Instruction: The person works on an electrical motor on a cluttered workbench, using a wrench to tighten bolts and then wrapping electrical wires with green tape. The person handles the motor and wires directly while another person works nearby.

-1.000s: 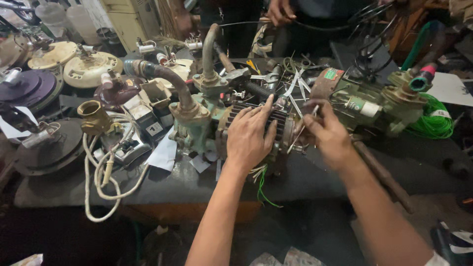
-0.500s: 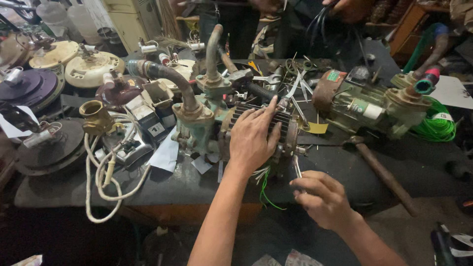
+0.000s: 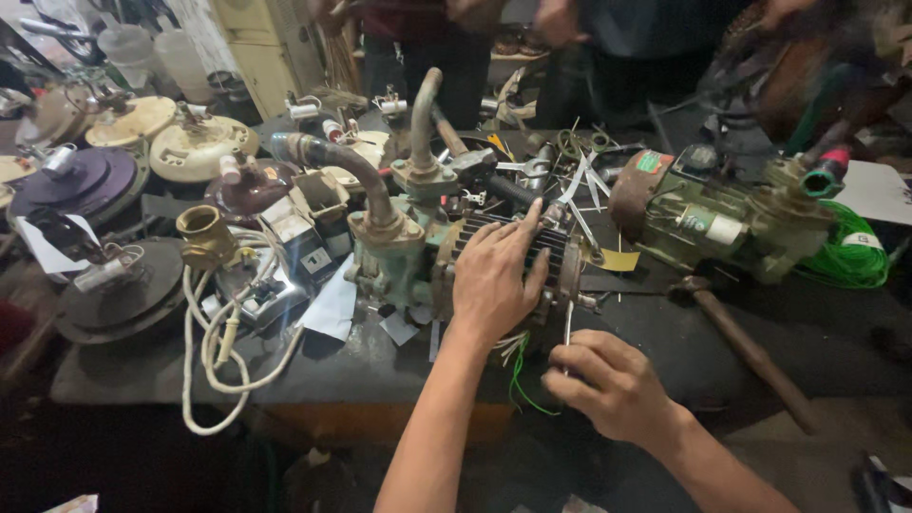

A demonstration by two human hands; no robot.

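A: Head view, and the left hand [image 3: 494, 275] lies flat across the top of the finned motor [image 3: 518, 252], fingers spread and pointing away from the person, palm down on the ribs

B: So it presses rather than grips?

A: That's how it reads. The fingers are fully splayed, nothing pinched between them. The motor sits directly beneath them, with its long axis running left to right across the fingers, joined to the green pump body [image 3: 389, 247] just off the thumb side

B: And the right hand [image 3: 608, 385]?

A: Lower down, nearer the person, curled into a loose fist. A thin metal rod [image 3: 568, 328] sticks up out of the closed fingers, most likely a screwdriver shaft, though the tip is too small to tell. It points up towards the motor's end cover [image 3: 572, 271], which lies just above and beyond those knuckles

B: Which hand is nearer the motor?

A: The left, plainly, it's touching. The right is just beside the motor's near right-hand end, with only the rod reaching toward it

B: Anything loose around the fingers?

A: A bundle of green and pale wires [image 3: 518, 366] hangs from under the motor, between the left wrist and the right hand. Off beyond the right knuckles lie a hammer [image 3: 746, 347] and a second pump [image 3: 722, 223], well apart
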